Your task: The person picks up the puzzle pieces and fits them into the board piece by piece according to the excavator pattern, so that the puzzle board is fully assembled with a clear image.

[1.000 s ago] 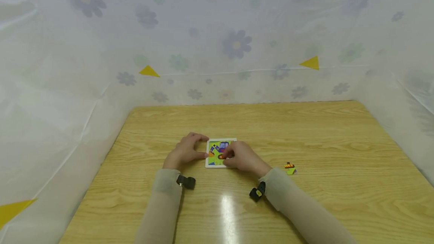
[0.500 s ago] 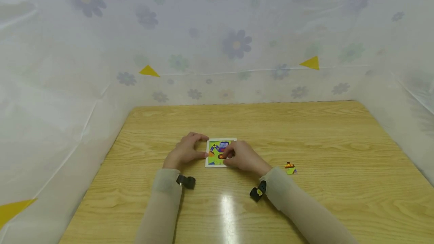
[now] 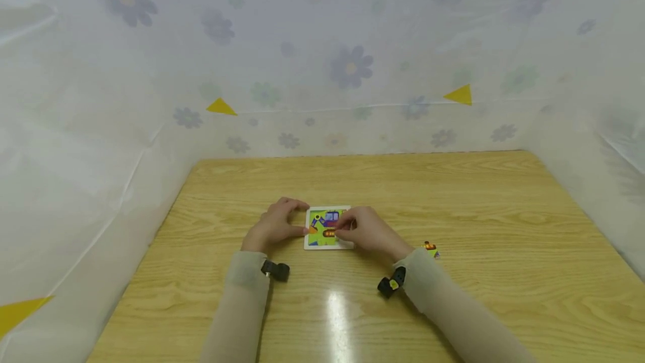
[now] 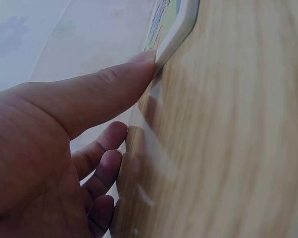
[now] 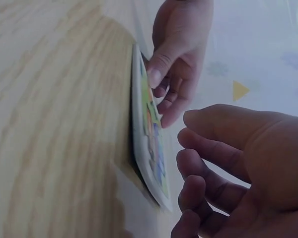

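A small square jigsaw puzzle in a white frame (image 3: 325, 248) lies on the table, showing a purple and orange digger on green. My left hand (image 3: 274, 224) rests at its left side. The left thumb (image 4: 124, 82) touches the frame's edge in the left wrist view, and the index finger reaches the upper left corner. Over the puzzle's right part is my right hand (image 3: 372, 231), covering some of the picture. In the right wrist view its thumb (image 5: 223, 121) and bent fingers stand just off the board, with no piece visible between them.
Loose puzzle pieces (image 3: 431, 249) lie on the wooden table (image 3: 484, 200) right of the right hand, partly hidden by the sleeve. A flowered white sheet (image 3: 312, 88) hangs behind and along both sides. Each wrist wears a black camera.
My right hand has shifted slightly right and lifted off the puzzle's lower middle, showing more of the digger's track. The left hand keeps its place at the frame.
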A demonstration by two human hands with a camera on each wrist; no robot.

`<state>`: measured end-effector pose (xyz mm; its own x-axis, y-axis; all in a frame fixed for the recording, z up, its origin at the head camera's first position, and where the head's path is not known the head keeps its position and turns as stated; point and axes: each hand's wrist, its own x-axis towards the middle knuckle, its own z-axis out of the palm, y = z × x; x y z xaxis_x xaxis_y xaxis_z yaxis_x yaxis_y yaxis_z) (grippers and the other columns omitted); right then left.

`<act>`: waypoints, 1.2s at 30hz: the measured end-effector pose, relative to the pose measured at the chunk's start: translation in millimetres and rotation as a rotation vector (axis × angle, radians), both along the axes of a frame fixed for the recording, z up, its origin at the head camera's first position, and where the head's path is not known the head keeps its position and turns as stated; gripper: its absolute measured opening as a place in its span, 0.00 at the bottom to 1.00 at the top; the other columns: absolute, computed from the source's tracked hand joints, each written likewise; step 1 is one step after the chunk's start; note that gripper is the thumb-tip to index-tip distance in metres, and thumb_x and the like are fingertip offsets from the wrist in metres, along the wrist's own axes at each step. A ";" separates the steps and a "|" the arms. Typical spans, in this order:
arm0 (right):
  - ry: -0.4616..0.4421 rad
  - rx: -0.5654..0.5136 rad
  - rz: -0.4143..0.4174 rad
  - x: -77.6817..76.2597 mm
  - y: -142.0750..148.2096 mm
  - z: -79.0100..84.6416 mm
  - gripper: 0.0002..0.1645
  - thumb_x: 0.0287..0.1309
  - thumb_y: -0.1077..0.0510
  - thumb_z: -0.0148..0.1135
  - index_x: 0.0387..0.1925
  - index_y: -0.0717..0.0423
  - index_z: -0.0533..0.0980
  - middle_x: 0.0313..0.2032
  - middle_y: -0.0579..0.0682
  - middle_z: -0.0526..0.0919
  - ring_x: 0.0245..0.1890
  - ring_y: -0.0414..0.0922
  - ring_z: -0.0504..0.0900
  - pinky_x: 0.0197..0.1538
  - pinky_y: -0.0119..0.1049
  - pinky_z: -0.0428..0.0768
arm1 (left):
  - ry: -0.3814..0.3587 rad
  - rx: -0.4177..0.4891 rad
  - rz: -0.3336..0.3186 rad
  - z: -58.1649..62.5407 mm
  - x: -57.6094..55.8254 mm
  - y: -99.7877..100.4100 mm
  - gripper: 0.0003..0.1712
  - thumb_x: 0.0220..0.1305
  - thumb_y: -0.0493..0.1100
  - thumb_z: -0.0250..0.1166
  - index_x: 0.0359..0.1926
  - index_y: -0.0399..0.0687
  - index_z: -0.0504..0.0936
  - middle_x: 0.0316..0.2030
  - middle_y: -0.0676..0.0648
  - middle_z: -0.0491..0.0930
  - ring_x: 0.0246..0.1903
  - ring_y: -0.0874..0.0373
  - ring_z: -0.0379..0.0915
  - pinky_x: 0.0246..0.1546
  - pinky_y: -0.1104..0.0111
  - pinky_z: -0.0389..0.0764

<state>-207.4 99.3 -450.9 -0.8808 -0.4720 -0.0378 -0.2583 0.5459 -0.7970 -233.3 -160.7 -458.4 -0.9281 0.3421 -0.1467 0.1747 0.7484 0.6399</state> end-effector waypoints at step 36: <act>0.082 0.034 -0.078 24.7 135.2 11.4 0.16 0.63 0.54 0.67 0.48 0.60 0.81 0.34 0.47 0.79 0.31 0.45 0.76 0.30 0.36 0.77 | 0.003 -0.018 0.000 0.5 0.1 2.4 0.33 0.57 0.50 0.75 0.63 0.58 0.76 0.63 0.48 0.67 0.66 0.44 0.56 0.64 0.44 0.58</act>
<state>-182.6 234.5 -439.5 -0.9154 -0.4020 0.0208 -0.2777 0.5934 -0.7555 -233.1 -158.3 -458.0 -0.9285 0.3396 -0.1504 0.1764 0.7596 0.6260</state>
